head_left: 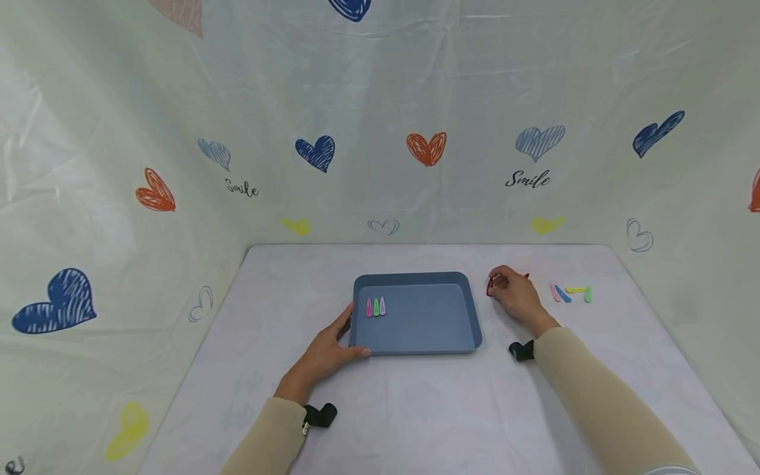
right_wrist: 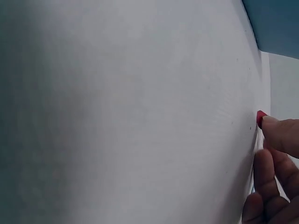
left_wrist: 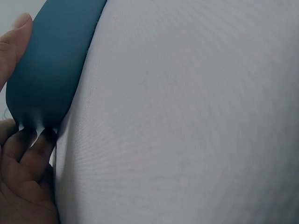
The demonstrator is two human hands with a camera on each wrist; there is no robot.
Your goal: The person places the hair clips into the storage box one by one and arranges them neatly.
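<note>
Right of frame ctr: R hand pinches red hair clip, just beside tray; L hand grips tray's lower-left corner. Clip prob. light, stiff, slippery; best pinched by edges.

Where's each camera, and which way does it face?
Head: on the head, facing forward and down at the blue tray and hair clips; left hand, right hand and sleeves show.
Left wrist: on that wrist, facing the tray's side and tabletop; the left hand partly shows.
Right wrist: on that wrist, facing the tabletop; the right hand partly shows, pinching a red thing.
Shared: head and right wrist both show that red thing.
</note>
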